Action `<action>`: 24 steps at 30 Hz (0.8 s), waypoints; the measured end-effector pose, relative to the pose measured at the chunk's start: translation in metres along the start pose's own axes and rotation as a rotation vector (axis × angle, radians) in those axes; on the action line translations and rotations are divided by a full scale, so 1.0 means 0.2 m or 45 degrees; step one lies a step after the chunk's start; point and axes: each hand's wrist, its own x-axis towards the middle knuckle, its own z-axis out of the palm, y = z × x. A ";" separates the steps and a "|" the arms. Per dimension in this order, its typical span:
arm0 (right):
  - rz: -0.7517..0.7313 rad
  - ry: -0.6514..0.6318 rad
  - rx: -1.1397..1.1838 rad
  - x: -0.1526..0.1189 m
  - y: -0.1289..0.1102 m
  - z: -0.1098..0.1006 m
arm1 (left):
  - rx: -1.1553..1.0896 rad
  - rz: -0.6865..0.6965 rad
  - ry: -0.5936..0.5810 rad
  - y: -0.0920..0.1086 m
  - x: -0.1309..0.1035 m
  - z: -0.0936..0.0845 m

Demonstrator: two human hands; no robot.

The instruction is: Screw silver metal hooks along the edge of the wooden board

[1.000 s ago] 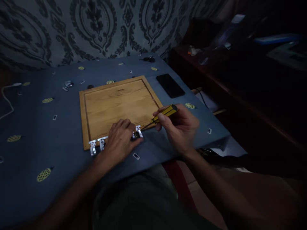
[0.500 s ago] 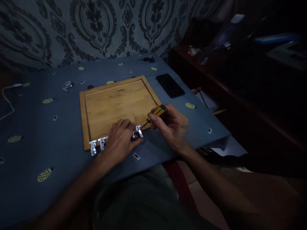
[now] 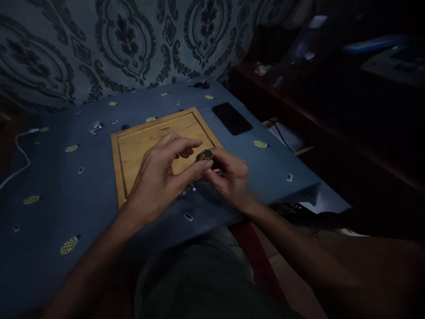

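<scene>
My right hand (image 3: pixel 229 174) is closed around a yellow and black screwdriver (image 3: pixel 206 155), whose handle end points up towards me; its shaft is hidden. Over the wooden panel (image 3: pixel 156 130), my left hand (image 3: pixel 162 170) is raised with its fingers apart and curved. Its thumb tip reaches the screwdriver's handle, though I cannot tell whether it presses on it. Below the hands, part of a metal hinge (image 3: pixel 193 187) shows at the panel's near edge. The other hinges along that edge are mostly covered by my left hand and wrist.
A black phone (image 3: pixel 232 118) lies right of the panel. Loose metal hinges (image 3: pixel 96 127) lie to the back left, and a white cable (image 3: pixel 25 155) runs at the far left. A dark object with a thin tip (image 3: pixel 201 84) rests near the wall. The blue tablecloth (image 3: pixel 215 212) ends close to my lap.
My left hand has lifted off the hinges and the panel's edge, moving right towards the screwdriver. The screwdriver has tipped from slanting at a hinge to pointing its handle end at me.
</scene>
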 end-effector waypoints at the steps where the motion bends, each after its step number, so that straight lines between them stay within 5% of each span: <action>1: -0.040 0.019 0.007 0.00 0.00 0.00 | -0.025 0.013 -0.017 0.01 0.02 0.01; 6: -0.038 0.026 0.040 0.01 0.01 -0.01 | -0.033 0.042 -0.023 0.02 0.05 0.05; 11: 0.041 -0.381 0.087 -0.01 0.11 -0.08 | 0.033 0.016 -0.022 0.02 0.03 0.04; 17: -0.102 -0.785 -0.030 -0.05 0.26 -0.08 | 0.099 -0.035 -0.005 0.04 0.04 0.02; 24: -0.168 -0.800 -0.041 -0.06 0.32 -0.05 | 0.194 -0.087 0.018 0.05 0.04 0.02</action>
